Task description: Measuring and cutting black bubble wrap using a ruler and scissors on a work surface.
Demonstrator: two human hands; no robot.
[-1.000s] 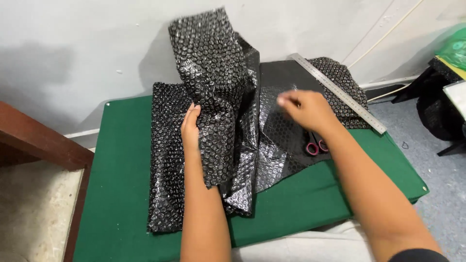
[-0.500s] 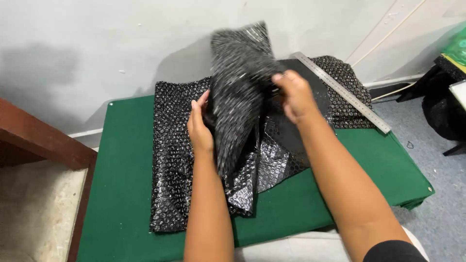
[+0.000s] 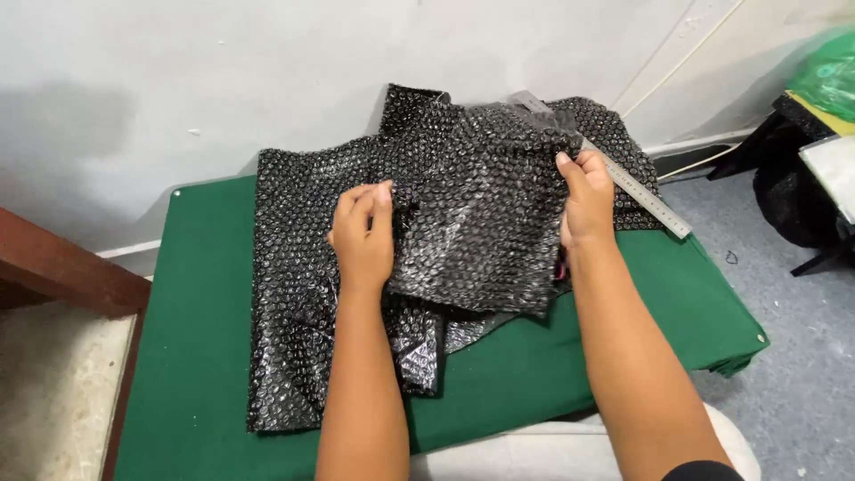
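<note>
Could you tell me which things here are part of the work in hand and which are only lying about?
In hand:
- left hand and right hand, gripping the two sides of the top piece
- top piece of black bubble wrap
- bubble wrap sheets underneath
- green table

Lying about:
- metal ruler, partly under the wrap
- green plastic bag
- wooden furniture
</note>
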